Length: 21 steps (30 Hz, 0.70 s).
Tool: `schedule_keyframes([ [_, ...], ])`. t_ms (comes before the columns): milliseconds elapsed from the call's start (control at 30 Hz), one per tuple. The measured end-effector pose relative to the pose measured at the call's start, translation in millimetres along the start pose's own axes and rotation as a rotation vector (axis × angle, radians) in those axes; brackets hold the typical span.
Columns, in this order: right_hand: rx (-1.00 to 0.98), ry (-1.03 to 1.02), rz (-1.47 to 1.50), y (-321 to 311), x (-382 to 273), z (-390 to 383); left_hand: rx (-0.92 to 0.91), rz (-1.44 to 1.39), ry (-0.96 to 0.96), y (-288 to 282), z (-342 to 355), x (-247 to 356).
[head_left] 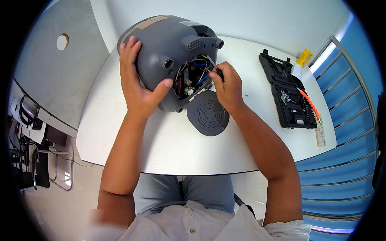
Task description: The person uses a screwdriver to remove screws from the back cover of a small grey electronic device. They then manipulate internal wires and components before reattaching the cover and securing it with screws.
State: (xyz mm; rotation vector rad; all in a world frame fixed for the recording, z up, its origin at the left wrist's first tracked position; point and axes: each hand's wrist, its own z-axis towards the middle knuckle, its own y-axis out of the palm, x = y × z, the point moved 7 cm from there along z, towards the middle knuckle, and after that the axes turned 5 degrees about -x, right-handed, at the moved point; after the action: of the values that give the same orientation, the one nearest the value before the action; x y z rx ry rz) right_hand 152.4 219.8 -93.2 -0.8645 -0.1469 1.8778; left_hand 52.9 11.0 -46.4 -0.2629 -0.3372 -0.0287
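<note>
A rounded dark grey household appliance [155, 50] lies tipped on the white table, its underside facing me. Through the open hole in its base, wires and small parts [189, 78] show. My left hand [138, 82] grips the appliance's left side, fingers spread over the curve and thumb close to the opening. In my right hand [229, 86] is a screwdriver [219, 72] with a black handle; its thin metal shaft points up and left to the upper edge of the opening. Just below hangs or lies a grey vented round cover [208, 113], by the appliance's base; whether it is attached I cannot tell.
On the right of the table [169, 152] lies an open black tool case [287, 96] with bits and small metal parts. An orange flexible shaft [309, 100] rests across it. Beyond are a yellow packet [304, 57] and a metal railing [350, 72]. A small dark piece lies mid-table.
</note>
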Motion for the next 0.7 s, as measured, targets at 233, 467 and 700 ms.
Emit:
schedule_keyframes([
  [233,0.009,-0.007,-0.02,1.8,-0.8,0.3,0.005,-0.023,-0.002,-0.5,0.2,0.2],
  [467,0.022,-0.008,-0.011,0.7,-3.4,1.1,0.003,-0.006,0.001,0.7,-0.3,0.3],
  [700,0.011,0.108,0.098,2.5,3.9,0.6,-0.001,-0.001,-0.007,0.5,-0.5,0.9],
])
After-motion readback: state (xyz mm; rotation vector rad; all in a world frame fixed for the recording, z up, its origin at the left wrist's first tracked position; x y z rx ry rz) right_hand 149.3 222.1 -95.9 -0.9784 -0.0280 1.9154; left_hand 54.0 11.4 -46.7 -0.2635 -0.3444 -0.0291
